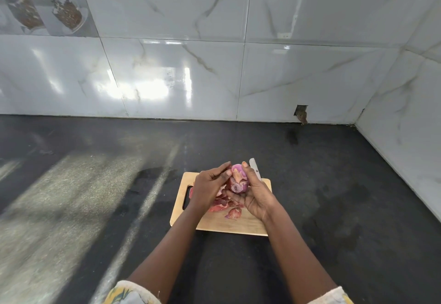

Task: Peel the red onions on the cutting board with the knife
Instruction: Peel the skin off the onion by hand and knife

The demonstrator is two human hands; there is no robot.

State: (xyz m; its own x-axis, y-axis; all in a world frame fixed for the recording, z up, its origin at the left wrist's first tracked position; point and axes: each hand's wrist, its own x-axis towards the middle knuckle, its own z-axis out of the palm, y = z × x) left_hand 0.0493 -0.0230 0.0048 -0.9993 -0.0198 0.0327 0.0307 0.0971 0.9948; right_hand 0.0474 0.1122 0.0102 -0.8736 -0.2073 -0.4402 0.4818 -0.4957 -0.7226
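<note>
A red onion, partly peeled with pink flesh showing, is held above the wooden cutting board. My right hand cups it from the right and below, and the same hand holds a knife whose pale blade sticks up behind the thumb. My left hand pinches loose skin on the onion's left side. Several torn red skins lie on the board under my hands. Any other onions are hidden by my hands.
The board lies on a dark countertop with light streaks on the left. A glossy marble-tiled wall runs along the back and a second wall closes the right side.
</note>
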